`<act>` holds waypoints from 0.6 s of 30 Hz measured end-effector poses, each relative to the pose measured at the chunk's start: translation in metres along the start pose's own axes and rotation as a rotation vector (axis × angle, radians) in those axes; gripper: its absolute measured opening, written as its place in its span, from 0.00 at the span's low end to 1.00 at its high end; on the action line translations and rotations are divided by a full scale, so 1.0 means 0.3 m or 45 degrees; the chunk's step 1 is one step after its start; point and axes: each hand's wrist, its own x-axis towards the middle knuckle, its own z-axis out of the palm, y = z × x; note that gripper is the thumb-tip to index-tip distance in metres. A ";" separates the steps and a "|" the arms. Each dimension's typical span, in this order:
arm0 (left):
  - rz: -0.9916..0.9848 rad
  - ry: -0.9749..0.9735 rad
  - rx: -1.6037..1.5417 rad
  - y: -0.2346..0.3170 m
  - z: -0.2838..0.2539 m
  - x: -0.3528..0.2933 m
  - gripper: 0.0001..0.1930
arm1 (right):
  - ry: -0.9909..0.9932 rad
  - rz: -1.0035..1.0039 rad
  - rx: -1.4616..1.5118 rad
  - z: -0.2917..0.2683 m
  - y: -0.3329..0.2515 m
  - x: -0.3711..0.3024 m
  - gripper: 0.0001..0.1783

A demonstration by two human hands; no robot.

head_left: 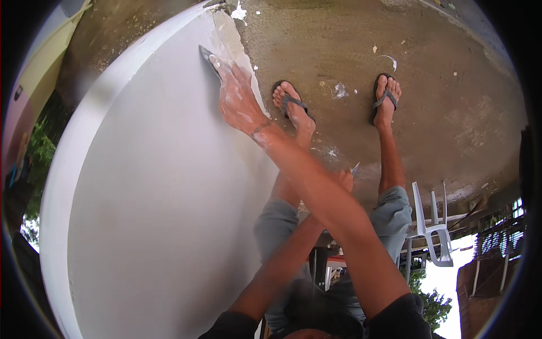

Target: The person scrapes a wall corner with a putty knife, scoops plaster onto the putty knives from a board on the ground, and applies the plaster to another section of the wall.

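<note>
My right arm reaches across to the upper left. My right hand [238,99], smeared with white paste, is closed around a putty knife [208,58]. The knife's dark blade lies against the white wall [147,169], near its lower end. Beside the blade runs a rough, patchy strip of bare plaster [230,37] at the wall's foot. My left hand [344,179] is partly hidden behind my right forearm, its fingers closed. A small pointed metal blade [355,168] sticks out from it; the rest of that tool is hidden.
My feet in dark flip-flops [291,103] stand on a brown, dirty concrete floor [339,45]. White splatters [340,90] dot the floor. At the right is a white plastic chair [432,231]. The wall's pale outer edge [56,226] curves along the left.
</note>
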 end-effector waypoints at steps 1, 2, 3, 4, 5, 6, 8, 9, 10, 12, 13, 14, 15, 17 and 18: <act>0.020 0.006 -0.008 -0.035 0.071 -0.010 0.12 | -0.070 -0.090 -0.023 -0.065 -0.011 -0.056 0.37; 0.030 0.281 -0.040 -0.137 0.131 -0.040 0.13 | -0.054 -0.123 0.007 -0.097 -0.073 -0.066 0.37; 0.056 0.546 -0.088 -0.149 0.125 -0.064 0.14 | 0.028 0.051 0.092 -0.164 -0.094 -0.100 0.31; 0.050 0.572 -0.066 -0.182 0.100 -0.087 0.14 | 0.108 0.223 0.190 -0.235 -0.117 -0.124 0.27; 0.031 0.379 -0.171 -0.122 0.046 -0.059 0.14 | 0.201 0.301 0.016 -0.434 -0.035 -0.172 0.25; -0.024 0.180 -0.227 -0.090 -0.028 -0.071 0.15 | 0.303 0.393 -0.104 -0.599 0.008 -0.205 0.23; -0.087 0.306 -0.208 0.007 -0.117 -0.122 0.16 | 0.406 0.484 -0.603 -0.954 0.088 -0.277 0.22; -0.222 0.427 -0.180 0.008 -0.163 -0.181 0.16 | 0.535 0.769 -0.193 -1.067 0.046 -0.313 0.22; -0.241 0.463 -0.300 0.025 -0.208 -0.230 0.16 | 0.581 0.828 -0.309 -1.208 0.050 -0.378 0.22; -0.227 0.550 -0.535 0.092 -0.282 -0.337 0.15 | 0.504 0.624 -0.740 -1.527 0.075 -0.582 0.20; -0.194 0.613 -0.640 0.133 -0.324 -0.388 0.15 | 0.477 0.599 -0.824 -1.679 0.079 -0.688 0.19; -0.195 0.672 -0.629 0.128 -0.357 -0.454 0.14 | 0.423 0.614 -0.905 -1.789 0.066 -0.775 0.18; -0.194 0.722 -0.628 0.117 -0.365 -0.510 0.14 | 0.365 0.631 -0.999 -1.891 0.044 -0.866 0.18; -0.200 0.808 -0.626 0.145 -0.353 -0.590 0.15 | 0.374 0.615 -1.071 -2.074 -0.021 -1.039 0.16; -0.237 0.874 -0.625 0.152 -0.332 -0.637 0.16 | 0.372 0.645 -1.081 -2.121 -0.069 -1.104 0.15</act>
